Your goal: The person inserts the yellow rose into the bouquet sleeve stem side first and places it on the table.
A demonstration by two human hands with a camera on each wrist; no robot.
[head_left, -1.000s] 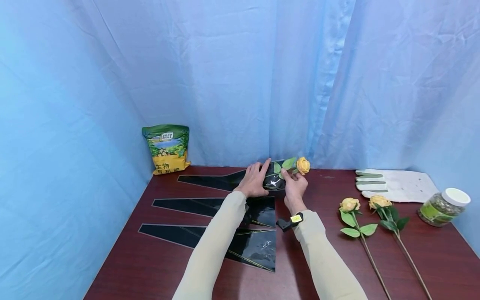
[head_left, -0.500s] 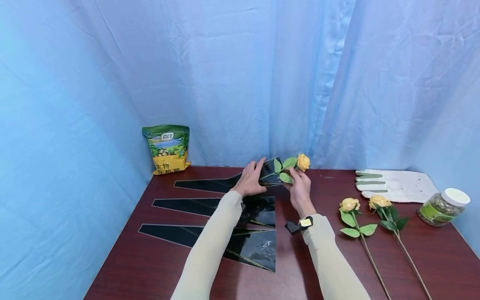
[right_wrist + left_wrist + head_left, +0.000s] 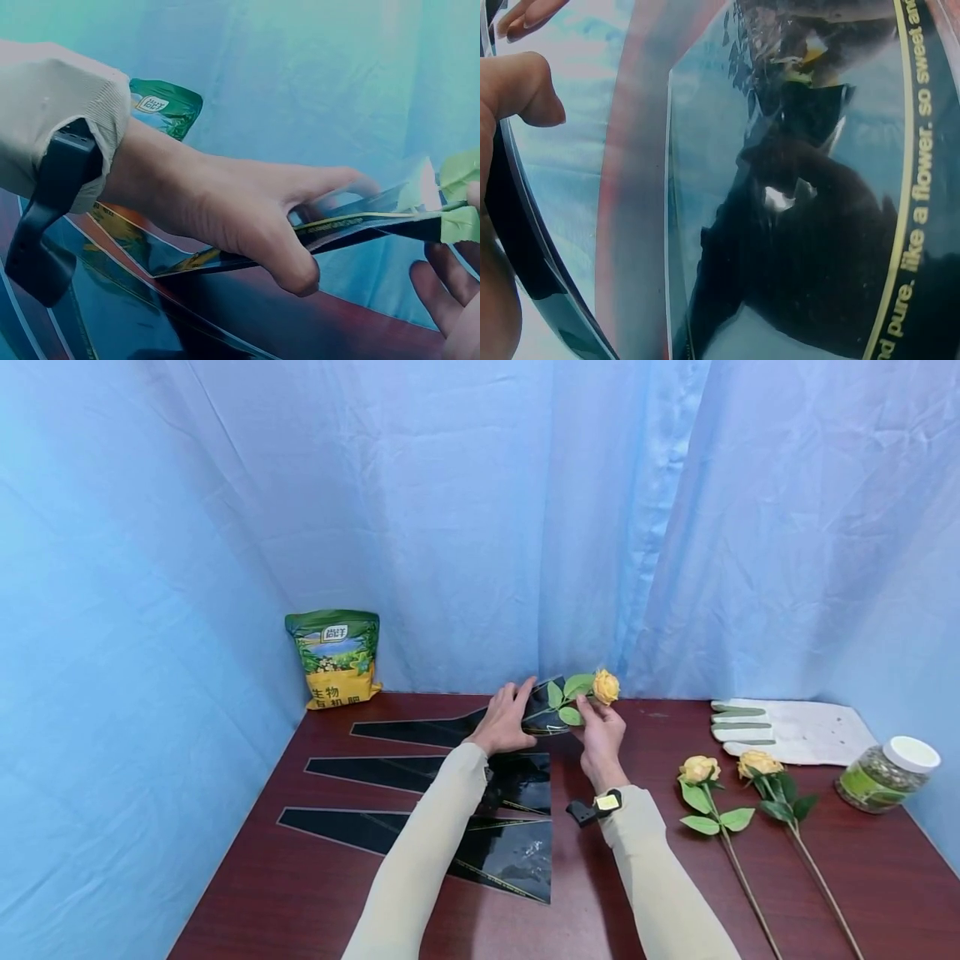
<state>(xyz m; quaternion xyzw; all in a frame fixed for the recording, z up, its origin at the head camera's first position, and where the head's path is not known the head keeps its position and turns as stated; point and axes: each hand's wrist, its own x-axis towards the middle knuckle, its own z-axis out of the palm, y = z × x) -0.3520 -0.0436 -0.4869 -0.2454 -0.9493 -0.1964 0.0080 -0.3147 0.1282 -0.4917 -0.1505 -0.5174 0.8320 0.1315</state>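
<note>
My left hand (image 3: 501, 722) grips a black and clear flower sleeve (image 3: 408, 730) across its wide part, thumb on the near edge and fingers on the far one. In the right wrist view, the sleeve bows between that thumb and the fingers. A yellow rose (image 3: 606, 686) with green leaves lies partly in the sleeve's mouth, its bloom and leaves outside. My right hand (image 3: 600, 735) pinches the rose just below the bloom. The left wrist view shows the left thumb (image 3: 536, 88) beside the held sleeve and a printed sleeve (image 3: 817, 255) below.
Two more sleeves, a middle one (image 3: 375, 768) and a near one (image 3: 517, 856), lie flat on the table (image 3: 240, 893). Two yellow roses (image 3: 699, 769) (image 3: 759, 763) lie at right. Behind them are a white glove (image 3: 813, 731) and a lidded jar (image 3: 885, 781). A fertilizer bag (image 3: 333, 660) stands back left.
My right hand has shifted slightly right and now holds the rose just under its bloom. The sleeve's wide end looks narrower, and the left hand has barely moved.
</note>
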